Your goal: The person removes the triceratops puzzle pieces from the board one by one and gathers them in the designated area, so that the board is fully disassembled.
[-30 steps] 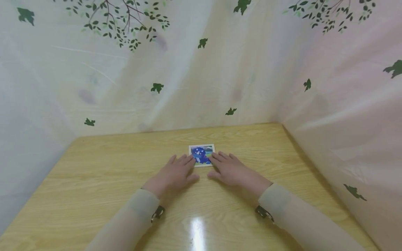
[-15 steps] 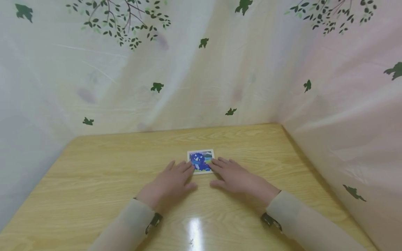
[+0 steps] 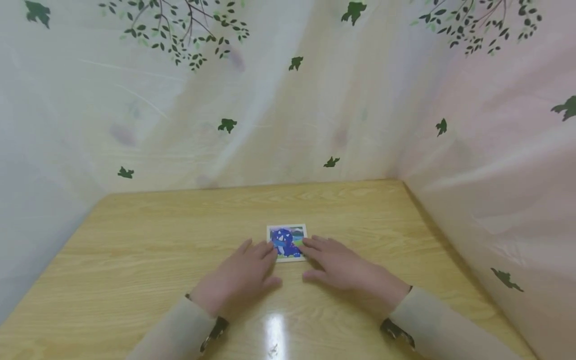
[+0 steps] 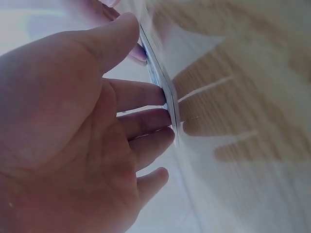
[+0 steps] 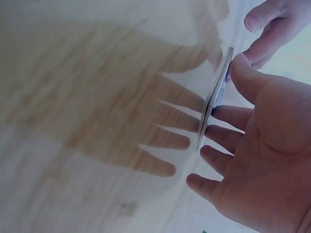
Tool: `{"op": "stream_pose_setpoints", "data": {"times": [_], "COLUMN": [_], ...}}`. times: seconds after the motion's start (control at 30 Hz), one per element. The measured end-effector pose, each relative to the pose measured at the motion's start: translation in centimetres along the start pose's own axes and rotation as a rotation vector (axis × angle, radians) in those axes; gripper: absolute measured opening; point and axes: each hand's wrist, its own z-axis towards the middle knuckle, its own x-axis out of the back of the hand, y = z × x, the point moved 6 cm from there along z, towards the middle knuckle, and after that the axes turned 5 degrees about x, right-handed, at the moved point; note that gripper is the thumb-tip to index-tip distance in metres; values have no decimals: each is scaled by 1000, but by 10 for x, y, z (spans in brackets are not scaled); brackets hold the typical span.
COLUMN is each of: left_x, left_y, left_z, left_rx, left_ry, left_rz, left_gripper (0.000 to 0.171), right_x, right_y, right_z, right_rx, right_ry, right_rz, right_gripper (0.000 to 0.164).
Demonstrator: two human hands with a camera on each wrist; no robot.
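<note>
Just below the centre of the head view, a picture card [image 3: 286, 243] lies on the wood-grain table [image 3: 135, 240], between my two hands. Printed blue creature upright to my eye: head toward the top of the frame, feet toward the bottom. Card sits nearly square to the frame, slightly wider than tall as I see it; from this low slant I cannot tell its true long axis.

Left hand [image 3: 245, 270] reaches in from lower left, right hand [image 3: 342, 262] from lower right. Fingers of both are extended and unclenched, palms down, tips resting on the card's left and right margins. Thumbs point inward below the near edge, clear of it.

Left wrist view: card edge-on, a thin strip slanting from upper left toward centre, my index and middle fingertips touching it, little finger apart. Right wrist view: strip leans from upper right down to centre, index and middle tips against it, little finger off below.

Pale sleeves [image 3: 441, 320] fill the lower corners; leaf-printed cloth [image 3: 180, 110] spans the upper half.
</note>
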Motion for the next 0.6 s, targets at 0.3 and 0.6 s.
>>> {"op": "stream_pose_setpoints", "data": {"times": [0.3,0.6], "left_x": [2,4], "left_y": [6,12], "left_z": [-3,-7], "left_rx": [-31,-26], "left_ry": [18,11], "left_rz": [53,76], "left_gripper": [74,75], "right_x": [12,22], "right_y": [3,12], "right_z": [13,55], "right_rx": [23,-97], "right_ry": [126,253], "right_rz": [90,332], "right_gripper": [52,40]}}
